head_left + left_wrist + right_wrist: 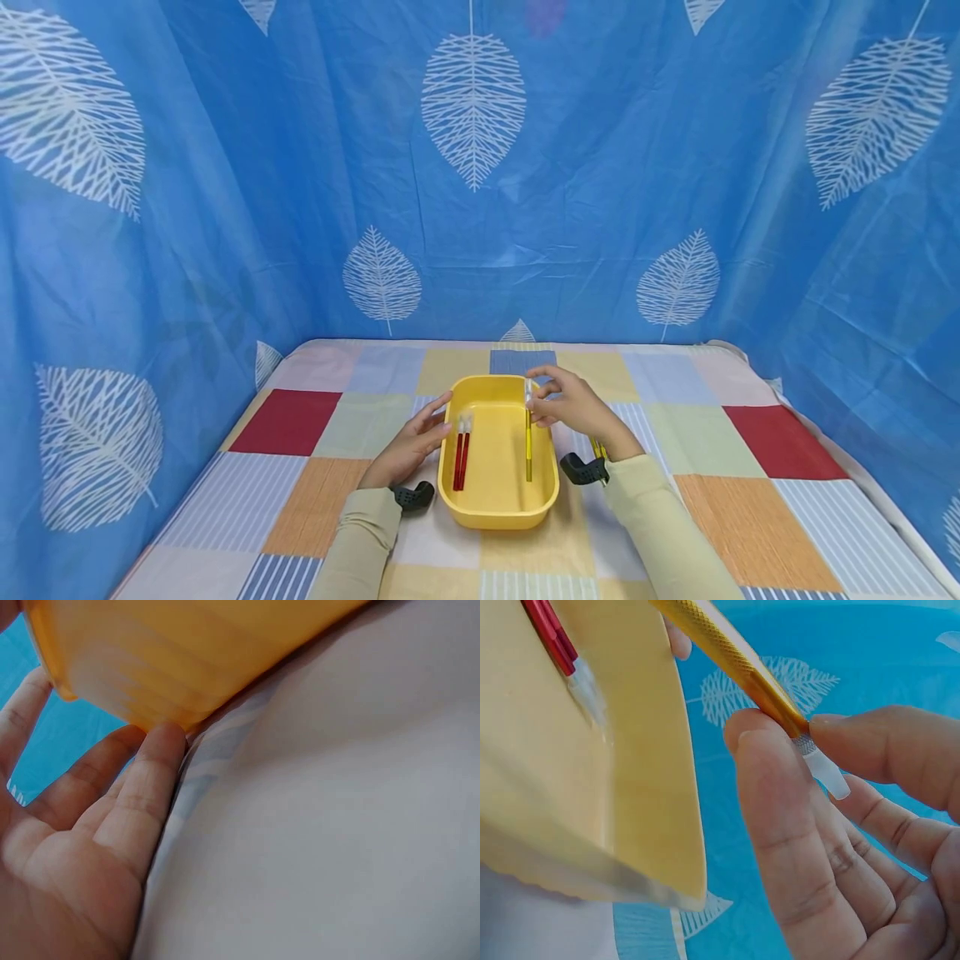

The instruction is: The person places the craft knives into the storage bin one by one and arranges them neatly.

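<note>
A yellow tray [491,518] lies on the patchwork cloth between the two hands. My left hand [412,443] rests against its left side, fingers stretched along the outer wall in the left wrist view. Thumb and forefinger of my right hand [573,408] pinch a gold craft knife [739,667] just by its clear-capped end. The knife's handle points down over the tray's right half in the head view. Inside the tray, on the left, two red craft knives [462,458] lie side by side, their pale caps away from me.
More yellow handles [598,450] show beside the right wrist, partly hidden by the forearm. A black wrist strap [583,469] sits on the right arm, another black strap [414,497] on the left. Blue leaf-print curtains [472,250] enclose the table's back and sides.
</note>
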`<state>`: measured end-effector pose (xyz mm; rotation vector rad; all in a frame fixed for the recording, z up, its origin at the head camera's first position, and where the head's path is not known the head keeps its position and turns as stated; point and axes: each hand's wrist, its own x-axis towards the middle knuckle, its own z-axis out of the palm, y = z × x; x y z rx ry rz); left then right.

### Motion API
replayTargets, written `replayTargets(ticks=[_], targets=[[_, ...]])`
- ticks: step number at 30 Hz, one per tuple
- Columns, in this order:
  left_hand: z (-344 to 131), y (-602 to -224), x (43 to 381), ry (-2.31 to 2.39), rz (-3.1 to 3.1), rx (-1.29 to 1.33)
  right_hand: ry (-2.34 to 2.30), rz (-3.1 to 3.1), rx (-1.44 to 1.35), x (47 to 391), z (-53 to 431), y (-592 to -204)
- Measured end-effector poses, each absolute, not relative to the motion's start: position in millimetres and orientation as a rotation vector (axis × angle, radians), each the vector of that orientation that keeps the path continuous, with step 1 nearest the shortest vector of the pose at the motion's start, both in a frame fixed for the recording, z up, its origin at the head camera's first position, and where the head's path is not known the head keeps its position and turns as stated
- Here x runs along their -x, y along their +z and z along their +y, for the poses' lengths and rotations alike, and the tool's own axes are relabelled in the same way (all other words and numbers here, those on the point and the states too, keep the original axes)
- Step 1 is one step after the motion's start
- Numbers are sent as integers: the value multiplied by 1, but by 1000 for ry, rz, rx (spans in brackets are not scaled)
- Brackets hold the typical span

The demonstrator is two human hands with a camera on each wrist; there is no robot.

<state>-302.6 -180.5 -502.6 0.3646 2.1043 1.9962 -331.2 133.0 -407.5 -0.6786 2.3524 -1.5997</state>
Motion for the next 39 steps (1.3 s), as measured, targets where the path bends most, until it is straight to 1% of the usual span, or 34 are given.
replayTargets(ticks=[10, 19, 39], targets=[[-182, -505, 305, 1992, 2097, -399, -1547, 2324, 662, 340, 115, -408], [-181, -505, 305, 1987, 2109, -366, -1514, 2260, 643, 343, 100, -408], [-179, -504, 305, 2004, 2097, -338, -1446, 2292, 508, 345, 72, -417]])
